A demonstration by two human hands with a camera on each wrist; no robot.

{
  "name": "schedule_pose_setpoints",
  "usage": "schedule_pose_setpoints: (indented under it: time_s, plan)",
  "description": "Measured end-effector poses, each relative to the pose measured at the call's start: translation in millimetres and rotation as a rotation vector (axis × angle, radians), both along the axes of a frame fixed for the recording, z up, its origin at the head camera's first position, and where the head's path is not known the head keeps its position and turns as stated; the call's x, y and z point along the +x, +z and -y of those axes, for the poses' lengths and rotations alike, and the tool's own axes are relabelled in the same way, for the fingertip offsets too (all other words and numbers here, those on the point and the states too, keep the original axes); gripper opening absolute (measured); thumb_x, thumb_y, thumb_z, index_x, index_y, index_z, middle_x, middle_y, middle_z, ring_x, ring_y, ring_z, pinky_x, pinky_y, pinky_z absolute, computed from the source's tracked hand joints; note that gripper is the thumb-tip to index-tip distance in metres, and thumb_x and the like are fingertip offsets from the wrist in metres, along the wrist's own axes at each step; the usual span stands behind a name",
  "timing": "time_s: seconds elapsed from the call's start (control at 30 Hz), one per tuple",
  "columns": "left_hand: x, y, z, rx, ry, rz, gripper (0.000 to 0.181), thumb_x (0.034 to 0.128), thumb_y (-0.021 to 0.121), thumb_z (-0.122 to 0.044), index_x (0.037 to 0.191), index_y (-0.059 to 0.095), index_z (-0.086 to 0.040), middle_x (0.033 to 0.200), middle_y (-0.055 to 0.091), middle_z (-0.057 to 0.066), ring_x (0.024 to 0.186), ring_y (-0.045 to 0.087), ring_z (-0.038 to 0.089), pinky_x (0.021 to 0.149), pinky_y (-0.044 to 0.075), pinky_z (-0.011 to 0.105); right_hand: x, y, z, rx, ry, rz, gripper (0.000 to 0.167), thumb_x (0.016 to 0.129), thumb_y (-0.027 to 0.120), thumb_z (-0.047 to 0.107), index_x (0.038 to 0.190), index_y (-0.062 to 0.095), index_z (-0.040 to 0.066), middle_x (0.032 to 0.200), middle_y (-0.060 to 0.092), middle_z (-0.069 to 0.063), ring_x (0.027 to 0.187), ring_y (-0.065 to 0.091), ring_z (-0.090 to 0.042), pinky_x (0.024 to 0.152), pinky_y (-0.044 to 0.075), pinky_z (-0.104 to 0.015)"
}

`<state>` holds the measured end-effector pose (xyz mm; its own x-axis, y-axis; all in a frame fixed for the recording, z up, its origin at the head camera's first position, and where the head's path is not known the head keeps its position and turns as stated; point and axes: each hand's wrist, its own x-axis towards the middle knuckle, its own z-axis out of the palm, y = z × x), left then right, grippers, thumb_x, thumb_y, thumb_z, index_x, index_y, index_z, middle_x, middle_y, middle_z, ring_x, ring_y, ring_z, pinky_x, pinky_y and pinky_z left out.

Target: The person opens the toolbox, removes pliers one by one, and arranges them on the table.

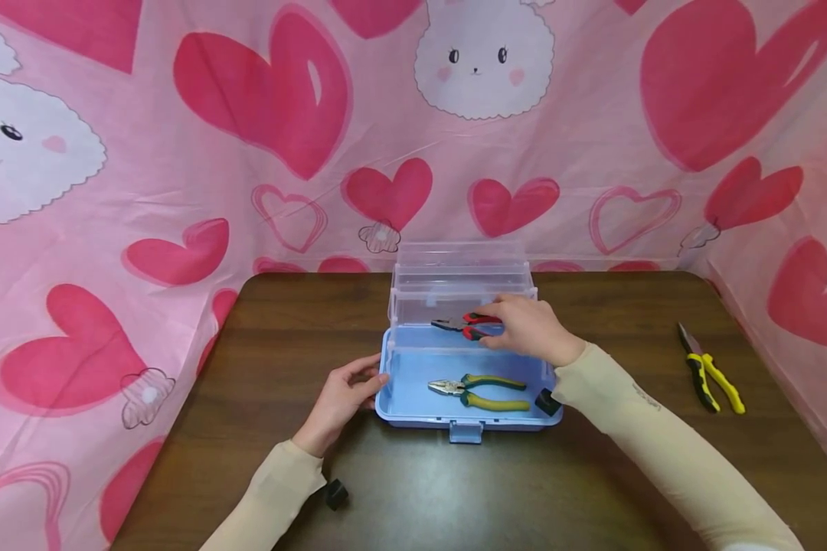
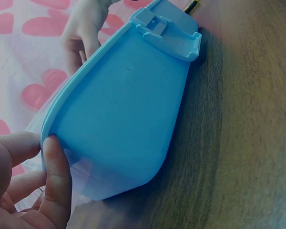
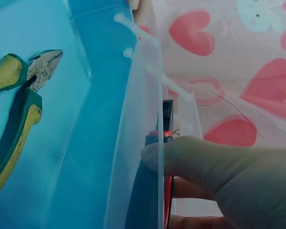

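Observation:
A light-blue toolbox [image 1: 408, 367] with a raised clear tray and lid [image 1: 455, 272] stands open on the table. My left hand [image 1: 341, 398] grips its left rim, thumb above and fingers outside, which the left wrist view [image 2: 57, 186] shows close up. The right hand [image 1: 529, 330] holds red-and-black pliers [image 1: 473, 334] by the handles at the clear tray, jaws pointing left. In the right wrist view, the tray wall partly veils these pliers [image 3: 168, 114]. Green-and-yellow combination pliers [image 1: 498, 405] lie on the box floor, jaws to the left.
Yellow-and-black long-nose pliers [image 1: 720, 379] lie on the brown table [image 1: 282, 337] at the right. A latch [image 1: 465, 433] hangs at the box's front. Behind the table is a pink cloth [image 1: 579, 138] printed with hearts.

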<state>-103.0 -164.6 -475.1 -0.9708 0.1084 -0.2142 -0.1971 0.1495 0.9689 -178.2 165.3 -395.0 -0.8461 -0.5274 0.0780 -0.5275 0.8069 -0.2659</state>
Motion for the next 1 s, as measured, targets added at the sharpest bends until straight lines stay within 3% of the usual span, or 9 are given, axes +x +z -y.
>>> schedule_pose_setpoints:
  time_s: [0.27, 0.4, 0.57, 0.73, 1.0]
  plan:
    - [-0.1, -3.4, 0.7, 0.003, -0.004, -0.01, 0.052, 0.0949, 0.079, -0.02, 0.143, 0.064, -0.009, 0.111, 0.065, 0.015, 0.081, 0.067, 0.022, 0.072, 0.061, 0.026, 5.6, -3.0, -5, -0.107, -0.019, 0.0, 0.058, 0.081, 0.089, 0.028, 0.133, 0.07, 0.009, 0.12, 0.068, -0.013, 0.099, 0.065, -0.027, 0.07, 0.058, -0.044]
    - [-0.3, -4.0, 1.1, 0.0, -0.007, -0.009, 0.052, 0.095, 0.079, -0.021, 0.143, 0.064, -0.009, 0.111, 0.065, 0.015, 0.082, 0.067, 0.023, 0.072, 0.061, 0.027, 8.8, -6.6, -6, -0.157, -0.025, -0.054, 0.06, 0.082, 0.088, 0.03, 0.134, 0.065, 0.011, 0.121, 0.067, -0.012, 0.102, 0.066, -0.028, 0.074, 0.059, -0.048]
    - [0.2, -3.3, 0.8, -0.001, -0.008, -0.009, 0.051, 0.0951, 0.078, -0.021, 0.143, 0.064, -0.009, 0.111, 0.065, 0.015, 0.083, 0.066, 0.024, 0.071, 0.06, 0.027, 11.0, -9.2, -7, -0.226, -0.013, -0.153, 0.058, 0.083, 0.087, 0.028, 0.133, 0.063, 0.012, 0.119, 0.066, -0.012, 0.098, 0.065, -0.027, 0.068, 0.06, -0.045]
    - [0.7, -2.7, 0.1, -0.006, -0.005, -0.007, 0.051, 0.095, 0.079, -0.021, 0.143, 0.064, -0.01, 0.111, 0.065, 0.014, 0.082, 0.065, 0.024, 0.071, 0.06, 0.027, 14.0, -5.5, -10, -0.269, -0.04, -0.247, 0.061, 0.082, 0.088, 0.026, 0.135, 0.062, 0.011, 0.123, 0.063, -0.014, 0.1, 0.063, -0.029, 0.069, 0.06, -0.05]
    - [0.8, -2.4, -0.6, -0.004, -0.002, -0.007, 0.051, 0.0947, 0.079, -0.021, 0.142, 0.065, -0.01, 0.111, 0.065, 0.014, 0.082, 0.066, 0.024, 0.071, 0.06, 0.026, 17.7, 3.7, -26, -0.299, -0.087, -0.297, 0.065, 0.081, 0.089, 0.019, 0.138, 0.06, 0.008, 0.127, 0.061, -0.016, 0.106, 0.061, -0.031, 0.073, 0.06, -0.055]
